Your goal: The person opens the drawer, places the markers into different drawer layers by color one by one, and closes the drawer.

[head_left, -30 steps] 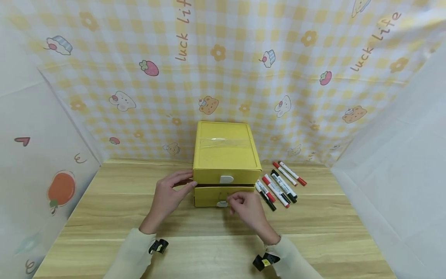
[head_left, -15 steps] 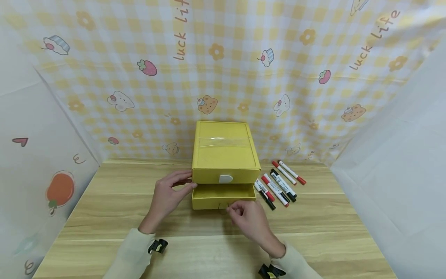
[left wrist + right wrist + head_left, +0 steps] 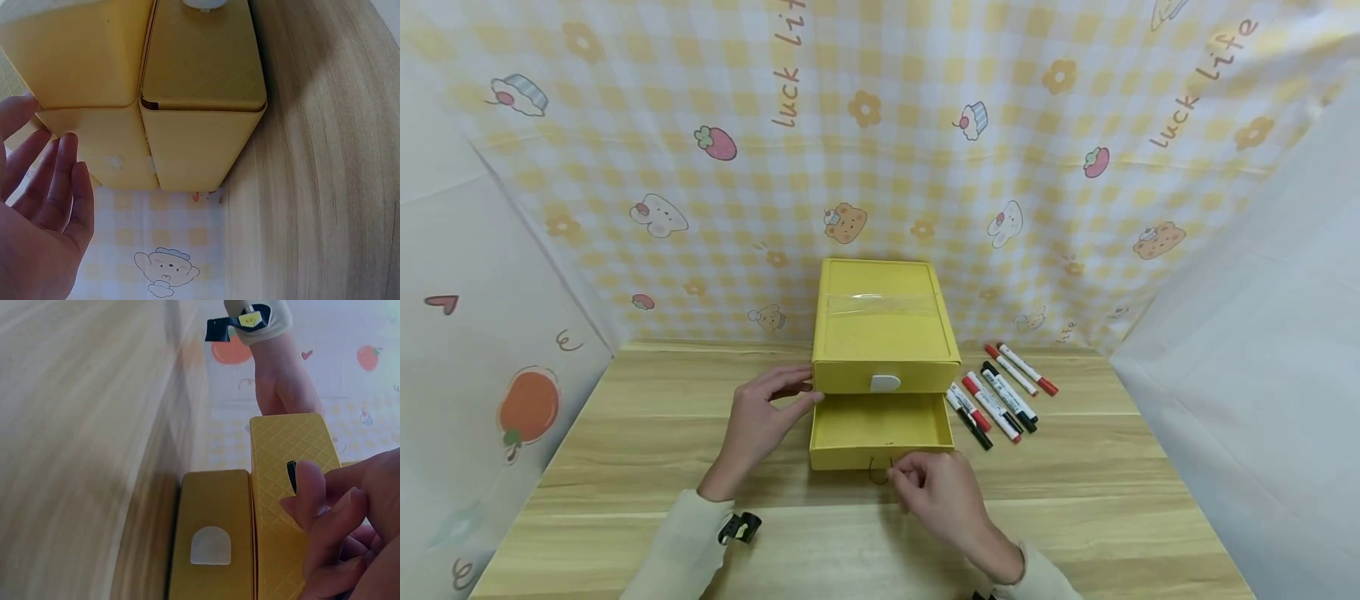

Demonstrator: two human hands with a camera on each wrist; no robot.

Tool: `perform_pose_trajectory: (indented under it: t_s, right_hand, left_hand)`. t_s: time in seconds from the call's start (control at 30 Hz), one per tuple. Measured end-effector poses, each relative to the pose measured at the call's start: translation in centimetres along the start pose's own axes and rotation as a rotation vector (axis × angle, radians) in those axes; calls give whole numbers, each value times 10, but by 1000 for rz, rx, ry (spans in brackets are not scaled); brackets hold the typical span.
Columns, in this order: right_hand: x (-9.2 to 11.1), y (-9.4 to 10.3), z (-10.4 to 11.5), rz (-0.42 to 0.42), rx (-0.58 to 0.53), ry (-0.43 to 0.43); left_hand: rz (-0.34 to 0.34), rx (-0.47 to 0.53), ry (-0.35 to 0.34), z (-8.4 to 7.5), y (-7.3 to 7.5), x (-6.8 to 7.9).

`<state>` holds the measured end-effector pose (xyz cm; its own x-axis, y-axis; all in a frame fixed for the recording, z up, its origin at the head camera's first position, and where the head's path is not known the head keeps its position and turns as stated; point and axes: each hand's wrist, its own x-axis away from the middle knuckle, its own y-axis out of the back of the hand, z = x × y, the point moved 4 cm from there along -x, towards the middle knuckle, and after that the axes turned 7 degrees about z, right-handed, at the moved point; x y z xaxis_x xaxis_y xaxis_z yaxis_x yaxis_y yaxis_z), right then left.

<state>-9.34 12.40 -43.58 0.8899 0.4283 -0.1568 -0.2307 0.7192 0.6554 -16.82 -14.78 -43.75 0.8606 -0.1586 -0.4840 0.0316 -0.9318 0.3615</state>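
Note:
A yellow drawer box [image 3: 883, 312] stands against the back cloth. Its middle drawer [image 3: 880, 458] is pulled far out, and the inside that shows holds nothing. A thin dark loop [image 3: 880, 475] hangs on the drawer's front. My right hand [image 3: 936, 492] pinches this loop between thumb and finger; the right wrist view shows the fingers close to the drawer front [image 3: 290, 444]. My left hand [image 3: 767, 417] touches the box's left side with loosely extended fingers. Below the pulled drawer, a lower drawer [image 3: 212, 494] with a white tab [image 3: 210, 545] is closed; the head view hides it.
Several red and black markers [image 3: 1000, 396] lie on the wooden table [image 3: 1075, 492] right of the box. The top drawer, with a white tab [image 3: 885, 383], is closed. A checked cloth [image 3: 865, 150] hangs behind, and white sheets [image 3: 1247, 333] flank the sides.
The middle drawer has slid out toward me, uncovering its inside. My right hand has moved nearer with the loop. My left hand has stayed at the box's side.

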Motion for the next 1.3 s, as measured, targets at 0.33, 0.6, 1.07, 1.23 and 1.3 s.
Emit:
perform_pose_trajectory:
  t_s: [0.33,0.6,1.07,1.23,1.3]
  right_hand:
    - [17,-3,6,-14,-28,-13]
    - [31,-7,7,-24,-48,5]
    - [48,-12,8,20,-114,-45]
    - [54,-15,9,25,-151,-66]
    - [56,-16,9,13,-160,-50]
  left_hand:
    - [3,-3,1,-1,0,-1]
    - [3,-12,-3,0,0,-1]
    - [3,3,18,2,0,0]
    - [4,11,26,2,0,1]
    - [4,14,30,2,0,1]
